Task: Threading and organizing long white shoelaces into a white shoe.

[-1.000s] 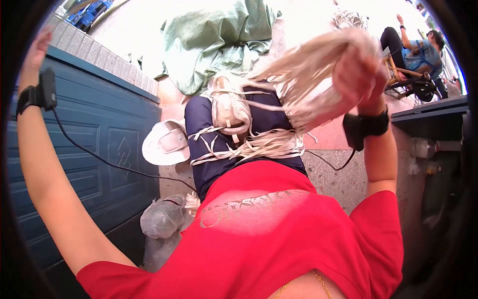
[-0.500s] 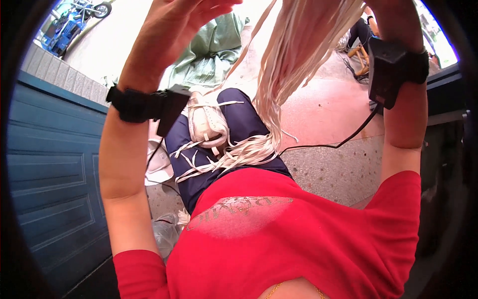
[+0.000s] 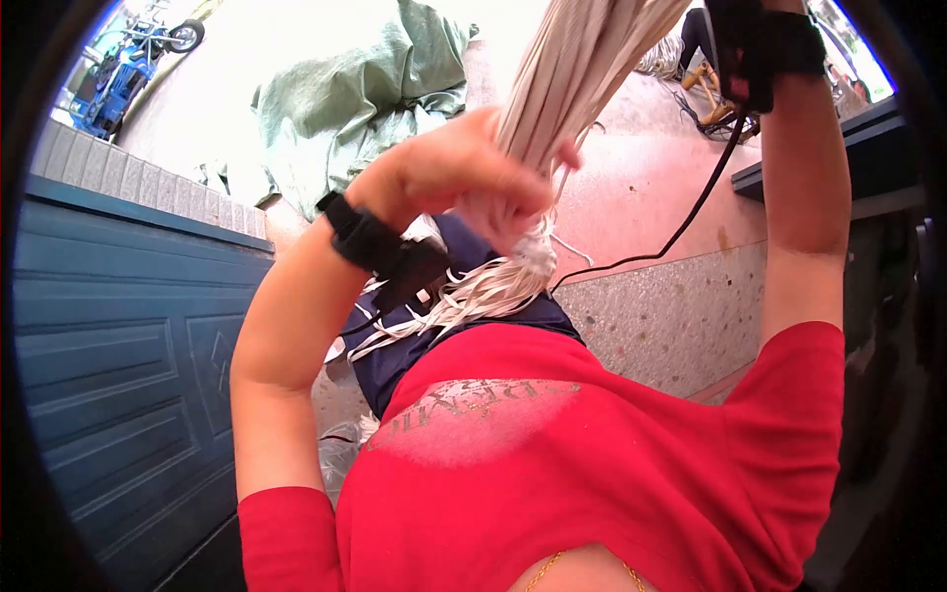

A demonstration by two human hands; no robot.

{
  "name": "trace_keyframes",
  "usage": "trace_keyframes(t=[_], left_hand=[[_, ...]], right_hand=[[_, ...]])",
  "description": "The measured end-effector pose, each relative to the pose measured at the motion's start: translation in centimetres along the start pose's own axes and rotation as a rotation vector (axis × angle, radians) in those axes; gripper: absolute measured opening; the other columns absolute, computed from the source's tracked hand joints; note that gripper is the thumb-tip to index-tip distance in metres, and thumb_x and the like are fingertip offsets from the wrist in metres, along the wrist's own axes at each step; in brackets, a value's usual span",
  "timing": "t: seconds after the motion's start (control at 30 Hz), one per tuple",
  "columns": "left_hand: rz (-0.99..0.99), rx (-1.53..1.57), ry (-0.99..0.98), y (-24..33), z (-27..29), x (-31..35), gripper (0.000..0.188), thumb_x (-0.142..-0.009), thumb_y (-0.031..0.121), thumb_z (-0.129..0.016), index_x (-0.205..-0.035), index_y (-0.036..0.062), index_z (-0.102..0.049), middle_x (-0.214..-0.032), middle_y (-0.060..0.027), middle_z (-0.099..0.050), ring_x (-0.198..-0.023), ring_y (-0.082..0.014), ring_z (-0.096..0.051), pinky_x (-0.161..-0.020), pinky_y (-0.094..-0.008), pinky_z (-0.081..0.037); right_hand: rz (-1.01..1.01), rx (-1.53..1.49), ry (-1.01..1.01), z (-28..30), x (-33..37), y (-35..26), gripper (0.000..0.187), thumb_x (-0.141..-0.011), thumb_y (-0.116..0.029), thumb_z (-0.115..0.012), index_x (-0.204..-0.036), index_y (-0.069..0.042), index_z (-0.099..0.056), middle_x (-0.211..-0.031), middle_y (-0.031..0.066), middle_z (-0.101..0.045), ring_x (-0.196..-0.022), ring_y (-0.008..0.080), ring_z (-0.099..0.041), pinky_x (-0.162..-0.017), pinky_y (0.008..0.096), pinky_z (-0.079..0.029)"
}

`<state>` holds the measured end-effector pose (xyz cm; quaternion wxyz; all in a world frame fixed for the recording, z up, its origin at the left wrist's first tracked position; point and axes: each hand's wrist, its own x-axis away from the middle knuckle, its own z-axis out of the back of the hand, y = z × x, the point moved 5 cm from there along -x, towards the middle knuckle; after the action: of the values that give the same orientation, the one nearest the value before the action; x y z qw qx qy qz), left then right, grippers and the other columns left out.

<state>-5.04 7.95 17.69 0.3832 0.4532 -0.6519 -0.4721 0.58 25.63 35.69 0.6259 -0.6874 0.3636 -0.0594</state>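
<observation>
A thick bundle of long cream-white shoelaces (image 3: 587,74) stretches from the top edge down to my lap. My left hand (image 3: 478,178), a little smeared by motion, is closed round its lower part with the fingers curled across the strands. Below that hand, the loose lace ends (image 3: 473,301) spread over my dark trousers (image 3: 533,314). My right forearm (image 3: 804,168) reaches up past the top edge, so the right hand is out of sight. A white shoe on my lap is mostly hidden behind my left forearm and wrist.
Green sheeting (image 3: 370,89) lies heaped on the floor ahead. A blue panelled door (image 3: 109,335) stands at left, with a blue motorbike (image 3: 128,79) beyond. A black cable (image 3: 691,232) runs from my right wrist. Another person's dark-clothed leg (image 3: 696,39) shows at upper right.
My left hand has come down and to the right, from beside the laces to a hold round them. The hanging laces, fanned out before, are now gathered into a tighter bundle.
</observation>
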Motion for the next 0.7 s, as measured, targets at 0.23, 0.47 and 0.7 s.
trace_keyframes(t=[0.23,0.47,0.7], left_hand=[[0.426,-0.125,0.118,-5.8,2.6,6.0,0.032,-0.062,0.005,-0.069,-0.090,-0.0012,-0.056,-0.075,-0.0053,-0.057,-0.062,-0.0123,-0.056,-0.053,-0.0249,-0.048],[0.197,-0.461,0.445,0.6,7.8,7.8,0.018,-0.070,0.014,-0.063,-0.083,0.0022,-0.058,-0.071,-0.0015,-0.056,-0.059,-0.0086,-0.052,-0.053,-0.0232,-0.042],[-0.193,-1.206,0.862,12.8,12.7,9.9,0.029,-0.081,0.022,-0.063,-0.103,0.0055,-0.056,-0.078,0.0048,-0.049,-0.066,-0.0045,-0.043,-0.058,-0.0198,-0.036]], right_hand=[[-0.060,0.166,0.111,12.4,2.2,0.0,0.013,-0.085,-0.012,-0.051,-0.088,0.001,-0.052,-0.078,0.0090,-0.055,-0.074,0.0191,-0.056,-0.073,0.0296,-0.048],[-0.032,0.535,0.200,25.1,6.5,-2.2,0.017,-0.086,-0.015,-0.051,-0.091,0.002,-0.053,-0.083,0.0095,-0.058,-0.079,0.0194,-0.057,-0.076,0.0296,-0.048],[-0.368,-0.368,0.247,31.1,10.1,3.5,0.021,-0.087,-0.017,-0.051,-0.090,0.003,-0.055,-0.086,0.0114,-0.060,-0.083,0.0198,-0.059,-0.080,0.0307,-0.047]])
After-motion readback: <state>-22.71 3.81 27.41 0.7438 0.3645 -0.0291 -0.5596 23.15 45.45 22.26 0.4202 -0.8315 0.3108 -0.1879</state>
